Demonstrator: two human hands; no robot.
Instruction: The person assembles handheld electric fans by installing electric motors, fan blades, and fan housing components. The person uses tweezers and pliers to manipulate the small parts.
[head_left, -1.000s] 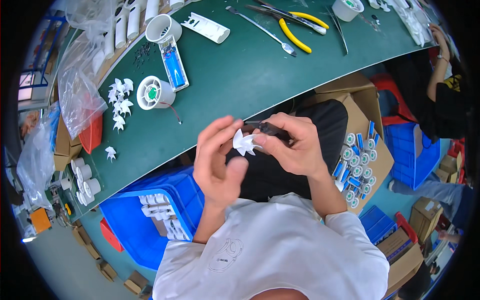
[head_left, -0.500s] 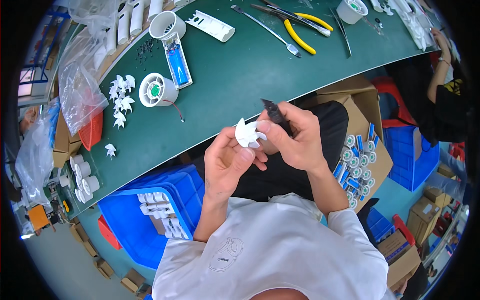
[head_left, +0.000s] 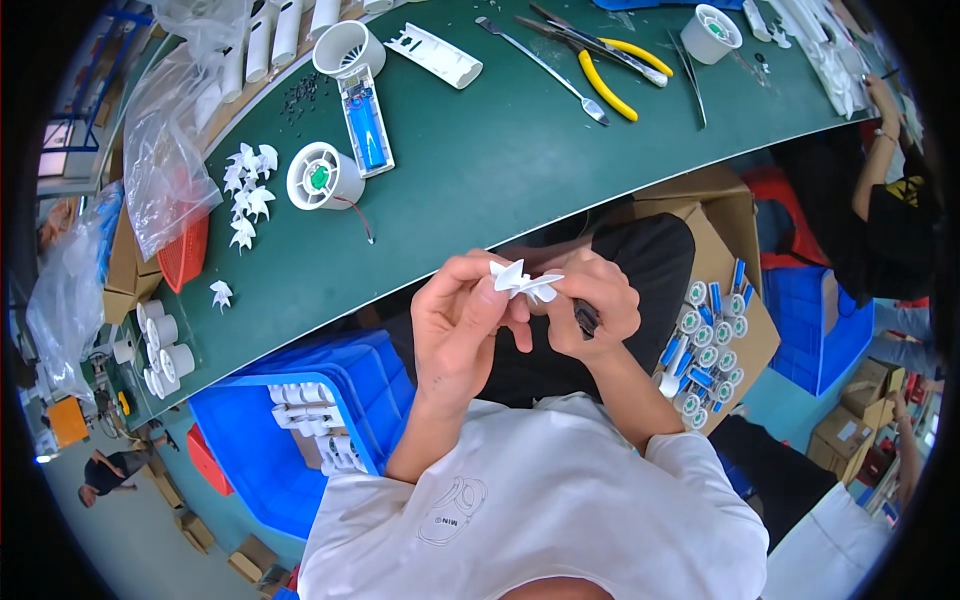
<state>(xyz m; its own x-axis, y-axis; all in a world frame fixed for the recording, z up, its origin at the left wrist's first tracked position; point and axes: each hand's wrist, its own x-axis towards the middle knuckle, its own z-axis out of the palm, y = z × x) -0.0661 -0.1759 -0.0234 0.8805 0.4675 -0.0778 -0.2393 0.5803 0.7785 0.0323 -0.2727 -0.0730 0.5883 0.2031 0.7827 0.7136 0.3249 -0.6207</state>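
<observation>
In front of my lap, a small white fan wheel (head_left: 524,281) is held between both hands, its curved blades turned edge-on. The thumb and fingertips of my left hand (head_left: 452,325) pinch one side of it. My right hand (head_left: 597,305) is closed at the other side, its fingertips at the blades. Inside the right palm sits a black utility knife (head_left: 586,318); only its end shows, and its blade is hidden by the fingers. On the green table (head_left: 440,200) to the left, several more fan wheels (head_left: 248,190) lie loose.
Beyond lie a fan housing (head_left: 325,177) with a red wire, an open casing with a blue battery (head_left: 370,135), yellow-handled pliers (head_left: 607,85), a metal spatula (head_left: 545,70) and tweezers (head_left: 691,75). Blue crate (head_left: 265,450) stands left, a cardboard box of battery units (head_left: 745,400) right.
The fan wheel has been tilted from face-on to edge-on. My right hand has turned and lowered, bringing the knife from pointing upward to mostly hidden in the palm. My left hand keeps its pinch.
</observation>
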